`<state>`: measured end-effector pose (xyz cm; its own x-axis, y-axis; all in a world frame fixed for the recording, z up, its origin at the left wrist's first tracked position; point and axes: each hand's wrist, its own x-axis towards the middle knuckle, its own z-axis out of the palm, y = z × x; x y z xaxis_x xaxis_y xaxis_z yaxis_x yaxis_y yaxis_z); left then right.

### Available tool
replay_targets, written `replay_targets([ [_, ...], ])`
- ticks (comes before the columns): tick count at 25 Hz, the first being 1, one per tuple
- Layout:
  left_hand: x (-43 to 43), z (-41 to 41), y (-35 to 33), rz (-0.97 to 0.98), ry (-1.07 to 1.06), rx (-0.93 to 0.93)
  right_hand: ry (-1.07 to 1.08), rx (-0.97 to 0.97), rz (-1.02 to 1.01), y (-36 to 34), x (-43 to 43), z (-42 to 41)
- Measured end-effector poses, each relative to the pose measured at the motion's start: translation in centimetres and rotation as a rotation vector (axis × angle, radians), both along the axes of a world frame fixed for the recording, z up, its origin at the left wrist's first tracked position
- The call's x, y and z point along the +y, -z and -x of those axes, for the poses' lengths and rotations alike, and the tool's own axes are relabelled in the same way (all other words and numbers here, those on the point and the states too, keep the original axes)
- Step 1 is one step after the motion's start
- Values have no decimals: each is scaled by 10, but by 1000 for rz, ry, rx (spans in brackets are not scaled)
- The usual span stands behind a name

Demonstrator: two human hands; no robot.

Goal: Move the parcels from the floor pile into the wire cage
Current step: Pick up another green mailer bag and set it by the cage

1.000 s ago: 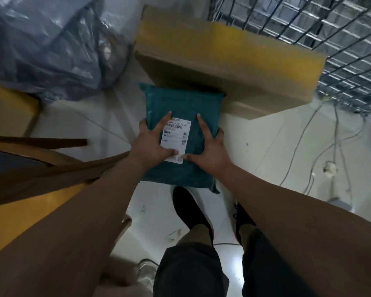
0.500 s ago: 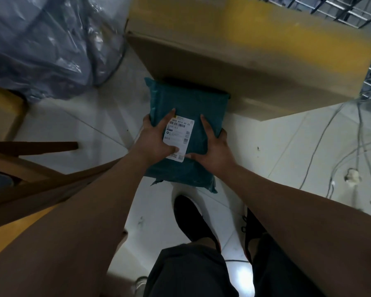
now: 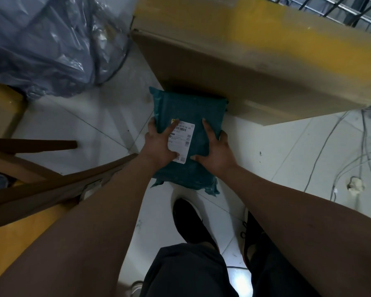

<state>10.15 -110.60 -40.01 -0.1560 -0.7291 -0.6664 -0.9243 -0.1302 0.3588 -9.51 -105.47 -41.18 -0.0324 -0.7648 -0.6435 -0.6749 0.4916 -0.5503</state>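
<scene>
- As the cardboard box [image 3: 244, 61] looms nearer than before, the wire cage [image 3: 341, 7] slides to the corner.
- The left hand [image 3: 159, 144] and right hand [image 3: 216, 151] still clasp the teal parcel [image 3: 189, 112], not yet caged.

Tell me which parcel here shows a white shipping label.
The teal mailer bag, held between the left hand and right hand. The big cardboard box behind it and the grey plastic-wrapped bundle show no label.
</scene>
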Motion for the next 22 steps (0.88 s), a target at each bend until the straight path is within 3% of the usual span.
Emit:
replay_targets([
  [4, 13, 9, -16, 124, -2, -8, -151, 186, 49, -24, -3, 1],
  [8, 19, 9, -64, 147, -113, 143, -209, 137, 92, -72, -7, 1],
  [11, 16, 11, -134, 112, -147, 202, -197, 78, 91, -135, -10, 11],
  [13, 10, 15, -193, 136, -109, 146, -191, 65, 97, -189, -15, 20],
  [17, -6, 32, -307, 168, 70, -34, -152, 108, 136, -303, -26, 43],
  [22, -31, 80, -459, 203, 293, -31, -41, 78, 244, -456, -23, 81],
])
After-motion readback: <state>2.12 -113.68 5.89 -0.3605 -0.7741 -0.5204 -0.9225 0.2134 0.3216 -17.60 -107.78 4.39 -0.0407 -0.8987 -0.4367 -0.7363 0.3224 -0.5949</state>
